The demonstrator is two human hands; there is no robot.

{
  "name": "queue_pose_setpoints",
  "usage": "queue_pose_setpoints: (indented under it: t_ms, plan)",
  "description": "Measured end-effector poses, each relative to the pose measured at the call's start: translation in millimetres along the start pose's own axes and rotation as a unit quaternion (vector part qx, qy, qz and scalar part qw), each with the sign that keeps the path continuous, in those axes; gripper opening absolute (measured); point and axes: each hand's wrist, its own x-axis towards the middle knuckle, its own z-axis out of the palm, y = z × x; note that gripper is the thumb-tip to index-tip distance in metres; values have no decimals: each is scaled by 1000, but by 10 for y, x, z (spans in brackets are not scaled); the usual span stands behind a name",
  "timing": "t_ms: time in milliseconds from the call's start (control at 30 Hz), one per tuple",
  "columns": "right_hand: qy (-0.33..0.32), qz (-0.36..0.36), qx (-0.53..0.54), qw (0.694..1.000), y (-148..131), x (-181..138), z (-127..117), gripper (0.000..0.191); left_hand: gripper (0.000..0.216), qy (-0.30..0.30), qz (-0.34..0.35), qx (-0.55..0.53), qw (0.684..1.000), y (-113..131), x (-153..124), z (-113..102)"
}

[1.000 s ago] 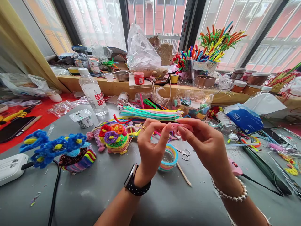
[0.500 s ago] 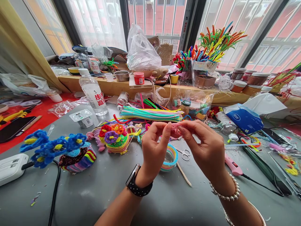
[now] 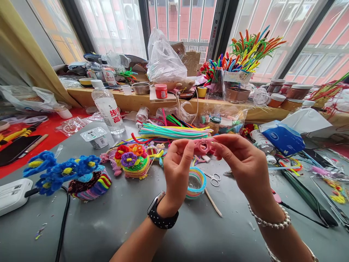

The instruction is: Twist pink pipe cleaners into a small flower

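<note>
A pink pipe cleaner [image 3: 204, 146] bent into small loops is stretched between my two hands, above the middle of the table. My left hand [image 3: 178, 169] pinches its left end between thumb and fingers. The right end is pinched by my right hand [image 3: 242, 163]. Just below them stands a round cup wrapped in blue, yellow and pink pipe cleaners [image 3: 196, 183], partly behind my left hand. Small white-handled scissors [image 3: 214, 178] and a thin wooden stick [image 3: 214, 203] lie beside the cup.
Behind my hands lies a bundle of pastel pipe cleaners [image 3: 174, 131]. To the left are a flower-topped cake [image 3: 133, 162], blue fuzzy flowers [image 3: 65, 171] and a clear bottle [image 3: 107, 109]. A blue tissue pack [image 3: 283, 138] and a dark green tool [image 3: 308, 198] lie right.
My right hand has moved a little to the right, away from my left. More of the looped pink pipe cleaner now shows between them.
</note>
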Motion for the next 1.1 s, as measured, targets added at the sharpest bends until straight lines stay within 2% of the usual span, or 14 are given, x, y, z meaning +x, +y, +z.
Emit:
queue_pose_setpoints:
  t_ms: [100,267,400,533,633,733,833,1100]
  plan:
    - [-22,12,10,1000,-9,5,2,8,20,-30,-13,17,999,8,0,-11]
    - [-32,34,24,999,16,39,-11,11,9,-32,-18,29,999,18,4,-5]
    - [-42,46,28,998,26,58,-27,13,9,-52,-40,24,998,36,9,6]
    - [-60,90,61,992,58,63,-37,16,13,-61,-69,31,995,59,7,2]
    - [-84,142,165,972,124,65,-26,20,14,-67,-94,21,993,63,6,-4]
    - [-120,198,275,933,194,61,5,24,14,-71,-117,-1,991,51,4,-7]
    - [-130,235,320,909,226,51,49,20,14,-72,-119,-21,990,26,-6,0]
    - [-96,253,327,906,212,27,128,26,14,-43,-88,-30,995,-4,-46,28]
